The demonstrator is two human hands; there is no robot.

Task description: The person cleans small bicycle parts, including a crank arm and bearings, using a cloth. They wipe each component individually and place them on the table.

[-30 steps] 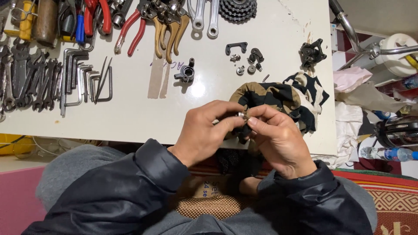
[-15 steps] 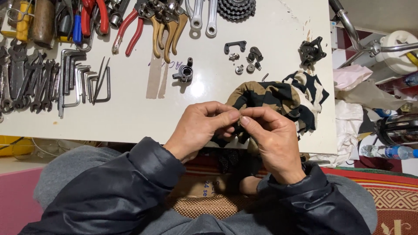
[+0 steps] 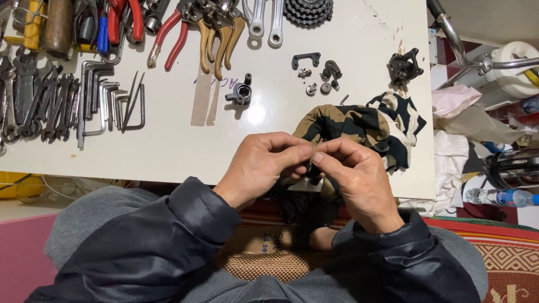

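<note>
My left hand [image 3: 264, 165] and my right hand [image 3: 353, 177] meet at the near edge of the white table [image 3: 168, 151]. Their fingertips pinch a small metal part [image 3: 313, 154] between them; most of it is hidden by the fingers. A camouflage-patterned rag [image 3: 359, 126] lies on the table just behind and under my right hand, with a corner hanging over the edge. I cannot tell whether my right hand also grips the rag.
Small bike parts [image 3: 320, 76] and a black component [image 3: 241, 92] lie behind the hands. Hex keys [image 3: 109, 104], wrenches [image 3: 33, 104], pliers [image 3: 168, 31], brake levers [image 3: 222, 33] and a cog cluster [image 3: 307, 10] line the far side. A bicycle handlebar [image 3: 455, 33] and bottle [image 3: 505, 197] are at right.
My hands have stayed at the table edge. The fingertips have shifted on the small part, with the two thumbs and forefingers now pressed closer together.
</note>
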